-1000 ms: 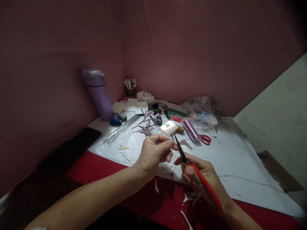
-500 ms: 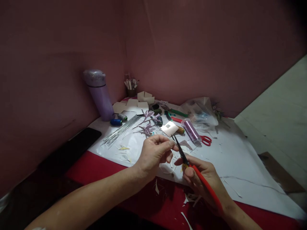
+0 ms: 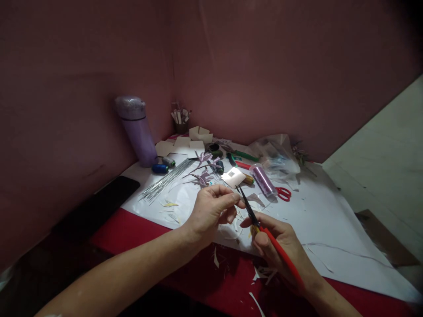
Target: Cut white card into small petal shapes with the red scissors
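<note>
My right hand point(image 3: 277, 240) is closed around a pair of scissors point(image 3: 252, 215) with dark narrow blades and orange-red handles. The blades point up and to the left, slightly parted at the tips. Just left of them, my left hand point(image 3: 214, 211) pinches thumb against fingers; whatever sits in that pinch is too small to make out. Behind the fingertips lies a pale square card point(image 3: 234, 177) with a dark printed patch. Purple flowers on a stem point(image 3: 203, 169) rest beyond my left hand. Thin cut scraps point(image 3: 173, 203) are scattered to its left.
A purple bottle point(image 3: 140, 136) stands at the left wall, near a black phone-like slab point(image 3: 99, 204). Silver wires point(image 3: 168, 180), thread spools point(image 3: 160, 168), a tube of purple glitter point(image 3: 263, 179), red-handled scissors point(image 3: 284, 193), green-handled pliers point(image 3: 244, 155) and a plastic bag point(image 3: 277, 154) cover the table's back.
</note>
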Tool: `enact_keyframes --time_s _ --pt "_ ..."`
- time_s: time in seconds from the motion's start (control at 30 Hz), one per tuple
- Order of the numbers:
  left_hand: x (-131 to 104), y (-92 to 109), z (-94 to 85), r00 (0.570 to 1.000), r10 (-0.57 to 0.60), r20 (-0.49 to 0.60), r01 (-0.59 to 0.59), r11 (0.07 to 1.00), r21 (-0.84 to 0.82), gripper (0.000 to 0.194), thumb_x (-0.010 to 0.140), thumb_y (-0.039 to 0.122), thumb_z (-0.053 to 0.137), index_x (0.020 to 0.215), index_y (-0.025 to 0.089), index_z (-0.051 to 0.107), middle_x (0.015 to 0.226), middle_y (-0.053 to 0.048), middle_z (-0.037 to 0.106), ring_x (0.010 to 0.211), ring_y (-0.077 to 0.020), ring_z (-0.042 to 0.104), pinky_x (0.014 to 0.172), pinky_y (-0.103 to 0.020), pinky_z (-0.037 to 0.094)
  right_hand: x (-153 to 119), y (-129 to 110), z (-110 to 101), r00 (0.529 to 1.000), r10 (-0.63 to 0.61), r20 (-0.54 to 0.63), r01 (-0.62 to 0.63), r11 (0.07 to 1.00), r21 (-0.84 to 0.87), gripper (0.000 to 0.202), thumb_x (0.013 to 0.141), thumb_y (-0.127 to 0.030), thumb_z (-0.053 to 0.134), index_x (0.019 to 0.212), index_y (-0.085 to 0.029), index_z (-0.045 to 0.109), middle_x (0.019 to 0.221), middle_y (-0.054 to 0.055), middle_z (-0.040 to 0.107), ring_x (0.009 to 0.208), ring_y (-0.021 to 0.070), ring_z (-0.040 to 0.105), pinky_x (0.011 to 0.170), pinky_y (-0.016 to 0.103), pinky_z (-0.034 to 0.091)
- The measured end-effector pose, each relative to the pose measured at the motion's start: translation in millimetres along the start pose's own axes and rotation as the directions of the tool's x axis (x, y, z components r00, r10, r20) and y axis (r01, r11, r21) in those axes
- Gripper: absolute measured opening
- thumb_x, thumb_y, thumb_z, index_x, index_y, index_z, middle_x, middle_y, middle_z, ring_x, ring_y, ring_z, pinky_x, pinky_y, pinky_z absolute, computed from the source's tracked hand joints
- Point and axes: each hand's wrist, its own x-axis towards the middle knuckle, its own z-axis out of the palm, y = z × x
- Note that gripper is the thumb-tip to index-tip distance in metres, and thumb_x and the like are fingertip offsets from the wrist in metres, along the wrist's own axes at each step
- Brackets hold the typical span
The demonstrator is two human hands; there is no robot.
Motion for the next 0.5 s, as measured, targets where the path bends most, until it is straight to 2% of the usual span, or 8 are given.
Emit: enact_keyframes --time_s 0.23,0.5 --pt "1.0 2.6 -1.1 0.999 0.01 0.04 -0.011 1.0 0.005 0.015 0.072 0.018 0.063 0.065 0.012 0.052 0.062 -0.002 0.062 0.036 -0.0022 0.04 0.037 -0.017 0.023 -0.8 0.1 -0.8 0.998 -0.048 0.031 0.05 0.996 -0.078 0.057 0.069 -0.072 0.051 0.084 -0.018 0.052 0.054 -0.008 0.031 0.045 0.007 0.022 0.039 0.02 0.018" --pt "2.1 4.6 -2.7 0.997 0.004 0.071 -0.005 1.0 0.017 0.015 0.07 0.018 0.065 0.063 0.013 0.053 0.061 -0.001 0.062 0.035 -0.0023 0.039 0.037 -0.018 0.022 -1.3 2.4 -2.3 0.998 -0.056 0.039 0.059 0.996 -0.07 0.053 0.071 -0.07 0.053 0.085 -0.019 0.054 0.054 -0.008 0.03 0.045 0.0071 0.022 0.039 0.02 0.018"
